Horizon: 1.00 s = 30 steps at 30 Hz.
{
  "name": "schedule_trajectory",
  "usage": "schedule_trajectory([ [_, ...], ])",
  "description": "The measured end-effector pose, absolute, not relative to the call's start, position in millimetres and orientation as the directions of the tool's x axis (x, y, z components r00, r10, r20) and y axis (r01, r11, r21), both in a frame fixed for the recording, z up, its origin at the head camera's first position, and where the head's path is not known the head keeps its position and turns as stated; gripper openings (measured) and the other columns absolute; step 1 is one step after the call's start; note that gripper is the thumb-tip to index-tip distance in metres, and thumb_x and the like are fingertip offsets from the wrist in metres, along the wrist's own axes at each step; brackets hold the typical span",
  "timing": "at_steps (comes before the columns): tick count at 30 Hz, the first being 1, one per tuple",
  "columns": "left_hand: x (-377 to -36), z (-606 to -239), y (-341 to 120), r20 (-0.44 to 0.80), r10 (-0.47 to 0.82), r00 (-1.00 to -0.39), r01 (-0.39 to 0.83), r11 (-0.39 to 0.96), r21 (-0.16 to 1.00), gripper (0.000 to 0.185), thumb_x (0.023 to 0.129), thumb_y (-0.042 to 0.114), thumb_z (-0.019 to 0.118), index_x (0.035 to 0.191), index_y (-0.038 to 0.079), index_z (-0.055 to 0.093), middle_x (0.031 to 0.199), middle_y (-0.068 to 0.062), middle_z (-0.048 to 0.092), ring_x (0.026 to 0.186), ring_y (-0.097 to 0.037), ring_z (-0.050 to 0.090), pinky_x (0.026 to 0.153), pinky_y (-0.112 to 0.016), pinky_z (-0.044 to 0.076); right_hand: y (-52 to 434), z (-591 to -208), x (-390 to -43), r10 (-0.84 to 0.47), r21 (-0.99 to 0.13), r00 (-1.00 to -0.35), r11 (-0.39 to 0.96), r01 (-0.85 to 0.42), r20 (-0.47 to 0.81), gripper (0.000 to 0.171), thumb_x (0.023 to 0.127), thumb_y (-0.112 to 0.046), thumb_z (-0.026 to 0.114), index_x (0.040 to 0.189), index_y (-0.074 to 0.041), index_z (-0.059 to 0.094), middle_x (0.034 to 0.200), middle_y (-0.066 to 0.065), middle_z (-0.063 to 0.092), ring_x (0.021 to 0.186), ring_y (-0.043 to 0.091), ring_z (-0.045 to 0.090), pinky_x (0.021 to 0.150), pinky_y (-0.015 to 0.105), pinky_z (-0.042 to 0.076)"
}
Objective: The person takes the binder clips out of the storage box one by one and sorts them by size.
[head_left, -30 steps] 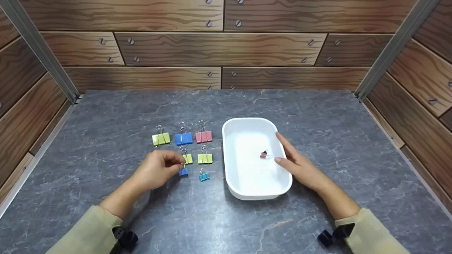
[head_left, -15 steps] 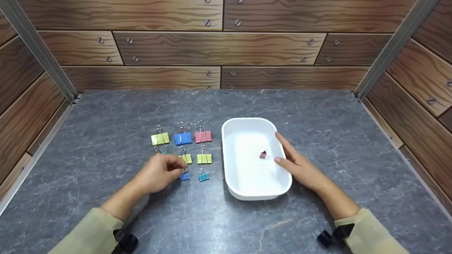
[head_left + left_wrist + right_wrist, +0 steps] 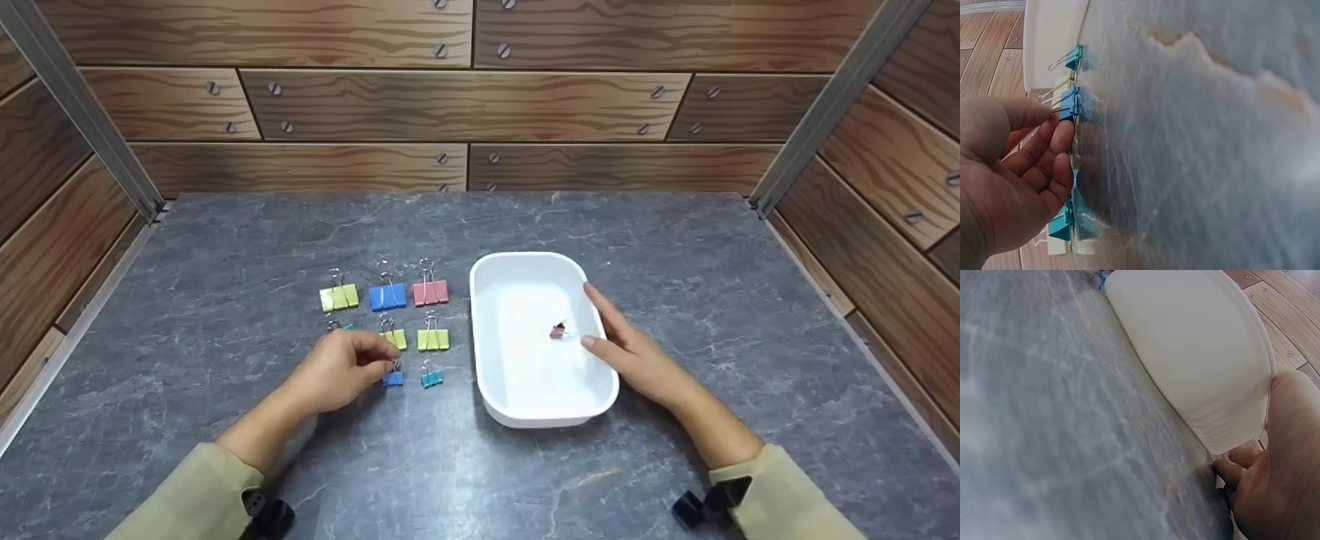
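My left hand (image 3: 337, 371) pinches the wire handle of a small blue binder clip (image 3: 1068, 104) between thumb and index finger, with the other fingers curled behind. In the left wrist view this clip appears at the tabletop. Beside it lies a small teal binder clip (image 3: 431, 379). Just beyond are two yellow-green binder clips, one partly hidden (image 3: 397, 340) and one in full view (image 3: 433, 340). My right hand (image 3: 637, 361) holds the side of a white plastic tub (image 3: 484, 375), thumb over the rim and fingers outside. Inside the tub lies a small dark pink binder clip (image 3: 557, 331).
Larger clips form a back row: yellow-green (image 3: 339, 297), blue (image 3: 387, 296) and pink (image 3: 430, 292). Another teal clip (image 3: 1061, 226) sits near the left hand, mostly hidden in the head view. The grey marbled table (image 3: 675, 240) is enclosed by wood-patterned walls (image 3: 360, 105).
My left hand has shifted slightly toward the near side, and the small blue clip has moved nearer with it, level with the small teal clip. The right hand and tub stay put.
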<state>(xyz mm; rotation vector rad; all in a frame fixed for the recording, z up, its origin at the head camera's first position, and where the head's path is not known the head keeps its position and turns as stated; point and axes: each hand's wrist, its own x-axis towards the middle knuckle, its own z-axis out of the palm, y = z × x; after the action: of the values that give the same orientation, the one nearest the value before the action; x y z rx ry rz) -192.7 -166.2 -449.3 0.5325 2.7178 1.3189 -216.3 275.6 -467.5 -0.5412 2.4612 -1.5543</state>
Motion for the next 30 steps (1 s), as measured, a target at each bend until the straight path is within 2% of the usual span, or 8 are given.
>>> schedule_trajectory([
  [6, -190.2, -441.3, -170.2, 0.104, 0.327, -0.939, 0.283, 0.569, 0.772, 0.013, 0.093, 0.004, 0.074, 0.104, 0.006, 0.082, 0.098, -0.003, 0.078, 0.086, -0.014, 0.066, 0.08, -0.033, 0.056, 274.6, -466.4, -217.0, -0.396, -0.906, -0.917, 0.371, -0.203, 0.043, 0.077, 0.109, -0.03, 0.061, 0.171, -0.036, 0.016, 0.171, 0.017, 0.028, 0.15, 0.033, 0.039, 0.104, 0.035, 0.051],
  [12, -190.9, -427.6, -173.8, 0.094, 0.298, -0.95, 0.252, 0.553, 0.794, 0.015, 0.094, 0.002, 0.073, 0.107, 0.002, 0.081, 0.099, -0.005, 0.078, 0.087, -0.015, 0.068, 0.08, -0.031, 0.058, 275.1, -467.0, -217.1, -0.397, -0.899, -0.916, 0.38, -0.219, 0.055, 0.077, 0.109, -0.029, 0.061, 0.171, -0.034, 0.016, 0.172, 0.017, 0.026, 0.152, 0.034, 0.036, 0.106, 0.029, 0.048],
  [17, -193.3, -411.9, -170.1, 0.108, 0.295, -0.949, 0.263, 0.557, 0.788, 0.015, 0.097, 0.003, 0.071, 0.108, 0.004, 0.081, 0.099, -0.003, 0.077, 0.091, -0.018, 0.068, 0.082, -0.035, 0.058, 275.6, -468.6, -216.7, -0.402, -0.905, -0.914, 0.365, -0.219, 0.059, 0.077, 0.109, -0.027, 0.061, 0.171, -0.032, 0.015, 0.172, 0.018, 0.026, 0.151, 0.035, 0.036, 0.105, 0.027, 0.048],
  [25, -206.5, -381.7, -136.1, 0.141, 0.379, -0.915, 0.341, 0.536, 0.772, 0.016, 0.098, 0.009, 0.072, 0.111, 0.007, 0.081, 0.102, -0.003, 0.077, 0.092, -0.018, 0.068, 0.086, -0.039, 0.058, 276.9, -468.6, -216.3, -0.399, -0.896, -0.915, 0.381, -0.227, 0.062, 0.077, 0.109, -0.028, 0.061, 0.172, -0.031, 0.015, 0.172, 0.018, 0.025, 0.153, 0.035, 0.035, 0.106, 0.027, 0.047],
  [30, -221.3, -373.9, -104.1, 0.177, 0.444, -0.879, 0.405, 0.498, 0.767, 0.017, 0.097, 0.009, 0.071, 0.11, 0.006, 0.081, 0.104, -0.005, 0.078, 0.094, -0.017, 0.071, 0.088, -0.038, 0.059, 275.6, -467.8, -217.0, -0.402, -0.893, -0.914, 0.39, -0.225, 0.055, 0.076, 0.11, -0.028, 0.059, 0.171, -0.033, 0.015, 0.173, 0.017, 0.024, 0.153, 0.035, 0.034, 0.107, 0.031, 0.047],
])
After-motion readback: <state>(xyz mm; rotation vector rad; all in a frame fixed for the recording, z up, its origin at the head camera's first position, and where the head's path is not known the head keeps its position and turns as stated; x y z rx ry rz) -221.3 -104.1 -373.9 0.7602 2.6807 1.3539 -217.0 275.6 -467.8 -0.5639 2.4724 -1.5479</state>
